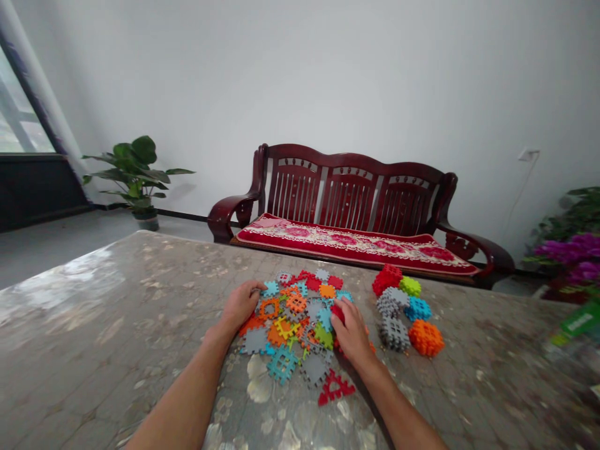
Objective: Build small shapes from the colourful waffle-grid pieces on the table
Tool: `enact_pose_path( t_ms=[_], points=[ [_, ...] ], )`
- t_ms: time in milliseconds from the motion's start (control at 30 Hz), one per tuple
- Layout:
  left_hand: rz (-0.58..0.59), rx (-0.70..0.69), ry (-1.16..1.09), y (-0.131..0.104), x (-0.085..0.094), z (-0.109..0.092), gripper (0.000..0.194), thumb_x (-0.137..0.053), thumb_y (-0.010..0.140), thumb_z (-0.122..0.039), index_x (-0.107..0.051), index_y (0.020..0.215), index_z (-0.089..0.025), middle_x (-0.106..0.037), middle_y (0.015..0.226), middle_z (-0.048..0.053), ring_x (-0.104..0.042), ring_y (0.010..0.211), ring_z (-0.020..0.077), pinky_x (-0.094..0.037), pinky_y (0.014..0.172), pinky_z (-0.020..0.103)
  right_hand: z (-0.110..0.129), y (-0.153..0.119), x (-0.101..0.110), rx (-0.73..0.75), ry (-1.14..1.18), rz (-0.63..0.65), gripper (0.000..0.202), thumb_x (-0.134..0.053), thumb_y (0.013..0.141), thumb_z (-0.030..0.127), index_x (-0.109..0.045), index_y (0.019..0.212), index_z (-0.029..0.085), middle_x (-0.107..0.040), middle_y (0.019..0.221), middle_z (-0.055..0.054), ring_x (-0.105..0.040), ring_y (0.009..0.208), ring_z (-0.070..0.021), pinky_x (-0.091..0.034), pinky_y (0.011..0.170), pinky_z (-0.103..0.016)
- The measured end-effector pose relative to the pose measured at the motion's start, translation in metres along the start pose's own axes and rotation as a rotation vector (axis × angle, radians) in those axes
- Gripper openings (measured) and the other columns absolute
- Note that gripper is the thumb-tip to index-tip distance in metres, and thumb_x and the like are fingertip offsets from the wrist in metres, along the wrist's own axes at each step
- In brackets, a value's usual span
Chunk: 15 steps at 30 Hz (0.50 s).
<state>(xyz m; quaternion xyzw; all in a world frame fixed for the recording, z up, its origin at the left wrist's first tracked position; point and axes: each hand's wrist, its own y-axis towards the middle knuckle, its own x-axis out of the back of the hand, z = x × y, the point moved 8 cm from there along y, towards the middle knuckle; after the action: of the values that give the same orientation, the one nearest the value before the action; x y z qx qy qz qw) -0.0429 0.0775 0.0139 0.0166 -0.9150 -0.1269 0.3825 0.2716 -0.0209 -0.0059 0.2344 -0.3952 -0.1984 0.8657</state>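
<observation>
A loose heap of flat plastic interlocking tiles with notched edges, such as a grey tile [255, 340] and a teal tile [282, 364], is spread on the table before me. At the heap's left edge, my left hand [241, 306] has its fingers curled together near a light blue tile [270, 289]; whatever they may hold is hidden. On the right side of the heap, my right hand [352, 331] grips a red tile [337, 312] between thumb and fingers, beside a light blue tile [324, 319]. A red triangular tile [335, 387] lies nearest to me.
Sorted stacks stand right of the heap: red [387, 279], lime green [410, 286], grey [394, 333], blue [417, 308] and orange [426, 338]. The table [154, 312] has a patterned cover. A wooden bench [349, 200] stands behind it. Purple flowers [569, 253] are at far right.
</observation>
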Motion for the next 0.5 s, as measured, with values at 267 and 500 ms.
enact_pose_path(
  t_ms=[267,500],
  points=[
    [0.098,-0.253,0.012,-0.008,-0.005,-0.037,0.019,-0.055,0.078,-0.029,-0.073,0.083,-0.024,-0.075,0.097,0.004,-0.065,0.099,0.0223,-0.046,0.098,0.033,-0.002,0.010,0.016,-0.085,0.245,-0.090,0.032,-0.050,0.090,0.032,-0.070,0.113,0.021,-0.066,0.126,-0.011,-0.057,0.122,-0.0237,-0.042,0.109,-0.045],
    [0.224,-0.375,0.204,-0.020,-0.013,-0.078,0.028,-0.067,0.075,-0.052,-0.075,0.069,-0.026,-0.073,0.093,0.006,-0.062,0.097,0.0257,-0.042,0.097,0.035,0.014,0.007,0.025,-0.042,0.121,-0.044,0.027,-0.051,0.087,0.024,-0.074,0.101,0.023,-0.067,0.124,-0.009,-0.059,0.116,-0.0252,-0.042,0.107,-0.047]
  ],
)
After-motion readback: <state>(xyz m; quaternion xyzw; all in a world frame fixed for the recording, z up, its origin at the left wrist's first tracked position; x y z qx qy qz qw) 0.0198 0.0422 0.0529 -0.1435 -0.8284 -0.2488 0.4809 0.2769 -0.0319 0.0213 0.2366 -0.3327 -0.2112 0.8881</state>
